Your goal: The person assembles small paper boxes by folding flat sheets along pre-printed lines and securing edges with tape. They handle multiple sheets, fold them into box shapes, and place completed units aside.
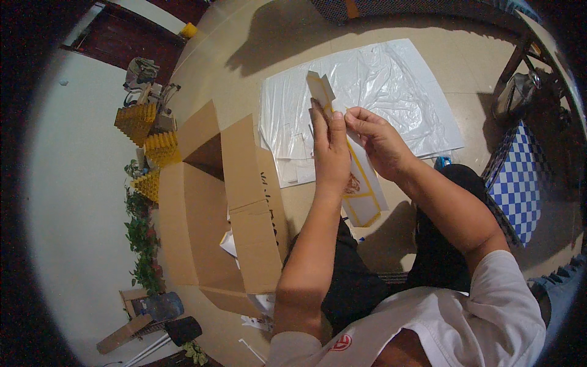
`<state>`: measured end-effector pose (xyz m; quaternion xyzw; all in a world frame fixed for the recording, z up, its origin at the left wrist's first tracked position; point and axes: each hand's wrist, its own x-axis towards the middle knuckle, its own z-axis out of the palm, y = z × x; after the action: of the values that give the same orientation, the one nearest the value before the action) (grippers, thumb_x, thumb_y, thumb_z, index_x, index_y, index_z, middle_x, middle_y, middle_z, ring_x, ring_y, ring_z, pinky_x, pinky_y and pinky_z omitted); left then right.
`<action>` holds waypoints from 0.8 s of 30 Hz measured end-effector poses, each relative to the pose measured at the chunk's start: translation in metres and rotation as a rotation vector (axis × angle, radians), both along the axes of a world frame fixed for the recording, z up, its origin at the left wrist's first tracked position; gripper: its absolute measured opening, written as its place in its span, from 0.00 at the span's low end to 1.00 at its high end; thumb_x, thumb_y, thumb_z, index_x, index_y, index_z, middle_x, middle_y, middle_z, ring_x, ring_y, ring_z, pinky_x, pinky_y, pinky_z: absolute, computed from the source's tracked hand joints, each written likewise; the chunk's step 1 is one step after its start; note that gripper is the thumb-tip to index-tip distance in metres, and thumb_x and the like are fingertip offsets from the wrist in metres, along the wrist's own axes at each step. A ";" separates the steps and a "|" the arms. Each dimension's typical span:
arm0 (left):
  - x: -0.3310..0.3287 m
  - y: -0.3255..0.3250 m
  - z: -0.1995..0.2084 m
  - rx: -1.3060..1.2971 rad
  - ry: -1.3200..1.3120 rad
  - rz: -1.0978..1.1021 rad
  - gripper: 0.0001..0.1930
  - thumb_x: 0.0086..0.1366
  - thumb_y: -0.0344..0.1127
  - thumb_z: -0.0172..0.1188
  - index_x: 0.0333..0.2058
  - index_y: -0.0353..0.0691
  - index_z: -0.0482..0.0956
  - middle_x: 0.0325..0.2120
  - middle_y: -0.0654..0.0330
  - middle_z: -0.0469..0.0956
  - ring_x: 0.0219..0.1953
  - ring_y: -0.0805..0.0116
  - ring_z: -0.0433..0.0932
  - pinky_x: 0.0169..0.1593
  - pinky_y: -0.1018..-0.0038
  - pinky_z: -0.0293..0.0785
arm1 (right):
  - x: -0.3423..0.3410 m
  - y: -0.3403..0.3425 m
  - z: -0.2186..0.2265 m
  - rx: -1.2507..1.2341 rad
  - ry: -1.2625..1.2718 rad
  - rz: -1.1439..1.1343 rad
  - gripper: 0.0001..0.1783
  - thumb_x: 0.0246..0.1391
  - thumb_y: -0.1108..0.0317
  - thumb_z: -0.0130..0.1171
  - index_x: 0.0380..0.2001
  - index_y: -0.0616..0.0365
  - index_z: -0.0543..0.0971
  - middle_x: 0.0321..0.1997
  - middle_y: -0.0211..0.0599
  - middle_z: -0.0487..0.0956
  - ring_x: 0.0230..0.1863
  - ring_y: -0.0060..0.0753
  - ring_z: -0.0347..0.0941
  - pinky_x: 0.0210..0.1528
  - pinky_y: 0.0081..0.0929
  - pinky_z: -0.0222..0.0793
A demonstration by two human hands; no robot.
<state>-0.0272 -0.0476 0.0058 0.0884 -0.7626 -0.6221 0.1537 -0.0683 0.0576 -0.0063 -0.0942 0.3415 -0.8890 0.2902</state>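
Note:
A long white cardboard carton blank (365, 207) with yellow stripes and a brown printed picture slants between my hands, held above the floor. My left hand (332, 144) grips it near its upper half, the fingers behind and the thumb along its front. On its right edge, my right hand (378, 139) pinches with thumb and forefinger. Beyond both hands lies a white sheet (391, 79) covered in clear plastic, some small pale pieces on its near left part.
A large open cardboard box (247, 202) stands left of my legs, with some white and yellow pieces inside. Stacked yellow pieces (134, 122) and green plants (142, 244) line the wall. On the right is a blue-and-white checkered thing (516, 183).

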 end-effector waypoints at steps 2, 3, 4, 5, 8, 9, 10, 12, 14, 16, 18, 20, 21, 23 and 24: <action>0.002 0.001 0.002 0.029 0.008 -0.003 0.38 0.69 0.52 0.47 0.67 0.33 0.45 0.66 0.41 0.48 0.68 0.50 0.49 0.67 0.65 0.49 | 0.001 0.000 0.003 0.026 -0.008 -0.008 0.09 0.59 0.62 0.57 0.37 0.55 0.74 0.34 0.27 0.75 0.39 0.22 0.71 0.46 0.24 0.65; 0.001 0.000 0.004 0.046 0.015 0.008 0.38 0.69 0.52 0.48 0.66 0.33 0.46 0.66 0.41 0.49 0.68 0.51 0.50 0.67 0.65 0.50 | 0.002 0.000 0.007 0.037 -0.022 -0.016 0.09 0.59 0.62 0.56 0.37 0.56 0.74 0.34 0.28 0.75 0.38 0.22 0.71 0.45 0.24 0.66; 0.000 -0.002 0.006 0.061 0.020 0.019 0.38 0.69 0.52 0.48 0.66 0.33 0.46 0.66 0.41 0.49 0.68 0.51 0.51 0.66 0.65 0.50 | 0.003 0.001 0.010 0.047 -0.036 -0.023 0.09 0.59 0.62 0.56 0.37 0.56 0.74 0.34 0.28 0.75 0.37 0.23 0.72 0.44 0.24 0.66; 0.000 -0.006 0.008 0.079 0.027 0.041 0.38 0.69 0.52 0.48 0.66 0.32 0.46 0.66 0.42 0.50 0.67 0.52 0.52 0.66 0.65 0.51 | 0.003 0.002 0.010 0.052 -0.030 -0.011 0.10 0.60 0.61 0.55 0.37 0.56 0.73 0.34 0.28 0.76 0.37 0.22 0.71 0.45 0.23 0.67; -0.001 -0.032 0.011 0.098 0.029 0.195 0.38 0.69 0.52 0.48 0.66 0.32 0.46 0.65 0.42 0.52 0.66 0.53 0.55 0.66 0.66 0.53 | -0.003 0.009 0.011 0.049 -0.024 0.006 0.11 0.61 0.60 0.53 0.38 0.56 0.73 0.35 0.30 0.76 0.37 0.22 0.72 0.44 0.24 0.68; -0.006 -0.047 -0.004 0.078 0.081 0.332 0.31 0.67 0.49 0.53 0.60 0.30 0.61 0.57 0.45 0.65 0.58 0.57 0.65 0.61 0.68 0.60 | -0.003 0.010 0.014 0.039 -0.032 -0.004 0.10 0.61 0.61 0.53 0.37 0.57 0.73 0.34 0.32 0.76 0.36 0.24 0.73 0.43 0.24 0.69; -0.005 -0.055 -0.005 0.095 0.056 0.299 0.28 0.67 0.47 0.55 0.56 0.30 0.65 0.53 0.47 0.68 0.55 0.60 0.67 0.58 0.69 0.62 | -0.005 0.012 0.014 0.031 -0.040 -0.014 0.10 0.60 0.62 0.53 0.37 0.58 0.73 0.33 0.34 0.76 0.35 0.25 0.73 0.41 0.25 0.69; -0.001 -0.067 -0.004 0.127 0.006 0.232 0.22 0.65 0.44 0.58 0.47 0.30 0.74 0.44 0.52 0.75 0.48 0.66 0.71 0.53 0.72 0.65 | -0.007 0.014 0.015 0.095 -0.062 0.008 0.11 0.60 0.62 0.52 0.38 0.58 0.73 0.34 0.36 0.76 0.35 0.26 0.73 0.42 0.27 0.70; 0.002 -0.061 -0.002 0.274 0.005 0.254 0.14 0.62 0.39 0.63 0.37 0.32 0.78 0.32 0.62 0.76 0.38 0.75 0.71 0.46 0.78 0.66 | -0.004 0.020 0.021 0.199 -0.137 -0.013 0.11 0.60 0.62 0.51 0.38 0.58 0.72 0.35 0.36 0.76 0.36 0.27 0.73 0.42 0.29 0.70; 0.006 -0.062 -0.003 0.293 -0.008 0.217 0.13 0.61 0.38 0.64 0.37 0.32 0.79 0.31 0.62 0.76 0.36 0.76 0.71 0.44 0.80 0.66 | -0.008 0.021 0.013 0.300 0.030 -0.089 0.14 0.59 0.60 0.52 0.41 0.59 0.73 0.38 0.36 0.76 0.38 0.26 0.71 0.43 0.29 0.69; 0.009 -0.061 -0.001 0.270 -0.039 0.207 0.12 0.61 0.37 0.64 0.36 0.31 0.79 0.30 0.63 0.76 0.34 0.77 0.70 0.43 0.80 0.66 | -0.006 0.023 0.021 0.533 0.160 -0.205 0.17 0.58 0.59 0.53 0.43 0.60 0.73 0.38 0.36 0.75 0.40 0.26 0.71 0.44 0.28 0.68; 0.008 -0.055 0.006 0.273 -0.066 0.171 0.12 0.61 0.36 0.64 0.35 0.31 0.79 0.30 0.64 0.76 0.34 0.78 0.70 0.42 0.81 0.66 | -0.014 0.024 0.016 0.499 0.222 -0.228 0.24 0.56 0.52 0.57 0.46 0.62 0.73 0.39 0.37 0.76 0.40 0.27 0.71 0.43 0.26 0.68; 0.009 -0.051 0.011 0.285 -0.080 0.144 0.11 0.61 0.36 0.64 0.35 0.32 0.79 0.30 0.64 0.76 0.33 0.78 0.70 0.42 0.81 0.66 | -0.015 0.025 0.015 0.506 0.213 -0.228 0.25 0.56 0.51 0.58 0.45 0.63 0.73 0.40 0.38 0.76 0.41 0.28 0.72 0.42 0.26 0.69; 0.010 -0.047 0.013 0.285 -0.091 0.095 0.11 0.61 0.35 0.63 0.35 0.32 0.79 0.30 0.64 0.76 0.33 0.78 0.70 0.41 0.81 0.66 | -0.018 0.024 0.011 0.546 0.217 -0.260 0.27 0.56 0.50 0.59 0.45 0.64 0.73 0.41 0.39 0.77 0.40 0.27 0.72 0.41 0.26 0.69; 0.010 -0.046 0.013 0.273 -0.085 0.070 0.11 0.62 0.35 0.62 0.36 0.32 0.79 0.30 0.65 0.76 0.33 0.78 0.70 0.41 0.81 0.66 | -0.021 0.021 0.001 0.580 0.230 -0.296 0.28 0.55 0.49 0.60 0.45 0.65 0.73 0.40 0.40 0.77 0.39 0.27 0.73 0.40 0.25 0.70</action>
<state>-0.0174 -0.0934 0.0186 0.1613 -0.6731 -0.7101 0.1292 -0.0897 0.0785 -0.0057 -0.0568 0.6207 -0.7708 0.1321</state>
